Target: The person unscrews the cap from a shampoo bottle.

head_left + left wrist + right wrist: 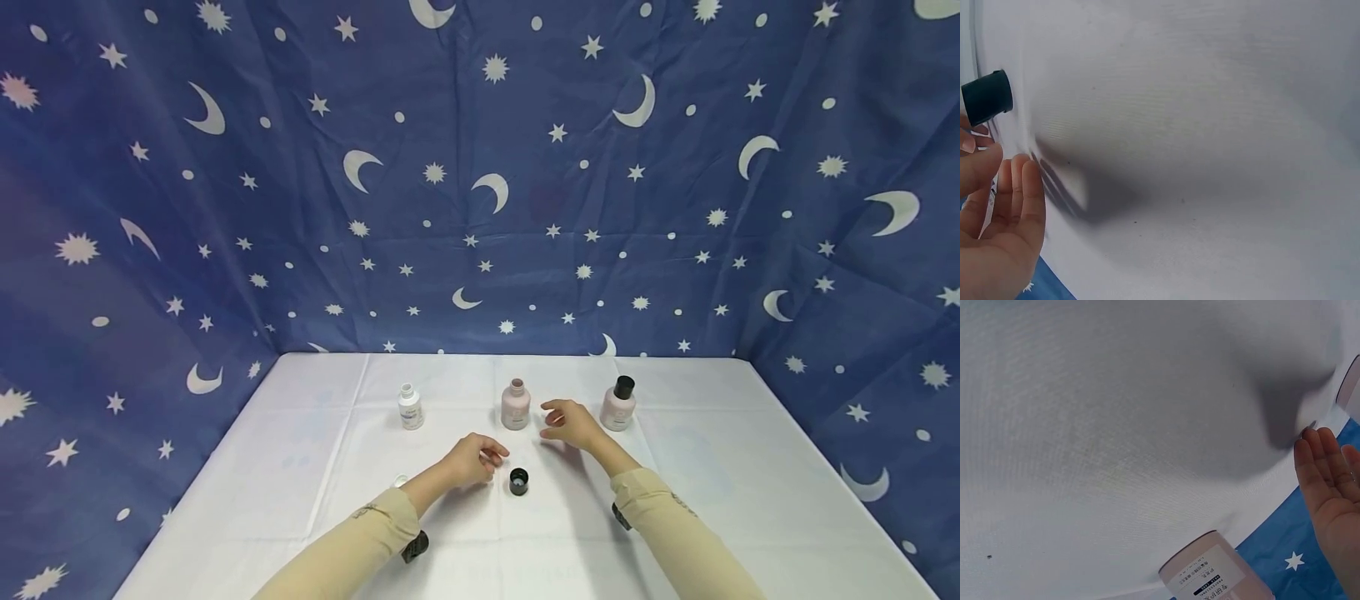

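My left hand (471, 460) is above the white table, fingers loosely bent and holding nothing. Just right of its fingertips a black cap (518, 482) stands on the cloth, hollow side up. The left wrist view also has this dark cap (988, 98) beyond the fingers. Behind it is a pale pink bottle (515, 407), upright with a bare neck. To that bottle's right is my right hand (573, 423), relaxed, fingers pointing left toward it, with nothing in its grasp. In the right wrist view the right hand (1335, 500) shows several extended fingers.
A second pink bottle (618, 405) with a black cap on stands right of my right hand. Farther left is a small white bottle (410, 408), uncapped. A white round piece (401, 481) is partly hidden behind my left forearm. A starry blue curtain (525, 208) encloses the table.
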The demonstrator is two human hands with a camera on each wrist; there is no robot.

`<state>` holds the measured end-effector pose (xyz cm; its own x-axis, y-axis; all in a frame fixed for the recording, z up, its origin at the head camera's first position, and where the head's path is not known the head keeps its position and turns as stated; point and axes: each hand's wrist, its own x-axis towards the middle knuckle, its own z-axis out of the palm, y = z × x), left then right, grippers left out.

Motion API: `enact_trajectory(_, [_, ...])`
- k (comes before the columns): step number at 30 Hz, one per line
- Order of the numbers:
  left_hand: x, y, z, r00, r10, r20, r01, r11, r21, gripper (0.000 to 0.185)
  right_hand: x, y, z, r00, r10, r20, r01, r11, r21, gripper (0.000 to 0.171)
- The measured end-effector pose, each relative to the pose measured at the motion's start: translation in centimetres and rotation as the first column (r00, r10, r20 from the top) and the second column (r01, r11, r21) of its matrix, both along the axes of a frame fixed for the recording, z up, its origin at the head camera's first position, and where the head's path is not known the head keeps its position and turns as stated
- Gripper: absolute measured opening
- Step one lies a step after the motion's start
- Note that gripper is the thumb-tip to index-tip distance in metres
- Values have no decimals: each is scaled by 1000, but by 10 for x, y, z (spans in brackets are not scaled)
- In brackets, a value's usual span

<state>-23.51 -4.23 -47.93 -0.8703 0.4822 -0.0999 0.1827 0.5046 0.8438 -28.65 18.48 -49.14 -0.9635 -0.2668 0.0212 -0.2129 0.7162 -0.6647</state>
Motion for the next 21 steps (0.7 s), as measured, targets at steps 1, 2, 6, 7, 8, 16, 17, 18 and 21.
enact_trajectory(1, [-1,1,-1,1000,5,-18,-5,1000,-5,37,1,1,0,1000,2,1,-2,1000,-7,46])
enact_trajectory(2, [-2,3,-2,999,10,-32,-10,1000,-4,34,2,2,0,1000,4,-4,-4,1000,-8,44])
enact_trajectory(6, [-8,9,-5,998,33,-56,-33,999,-8,22,7,6,1,1000,-11,-18,11,1000,-4,37])
enact_trajectory(7, [-9,11,-5,998,37,-54,-37,999,-9,20,8,7,2,1000,-15,-22,15,1000,-1,36])
enact_trajectory(8, [-10,13,-5,998,42,-49,-43,999,-10,19,9,9,2,999,-18,-28,18,1000,0,35])
enact_trajectory(16, [-15,23,-3,995,60,-73,-57,998,36,16,17,20,6,998,3,-66,-4,1000,-18,25])
enact_trajectory(17, [-15,24,-3,994,65,-87,-62,997,44,16,18,20,7,998,12,-67,-14,999,-29,25])
enact_trajectory(18, [-15,25,-3,992,72,-100,-66,996,55,15,19,21,7,997,26,-70,-28,999,-33,25])
enact_trajectory(21, [-16,30,-4,987,74,-143,-65,996,67,14,23,27,8,996,55,-67,-58,998,-39,25])
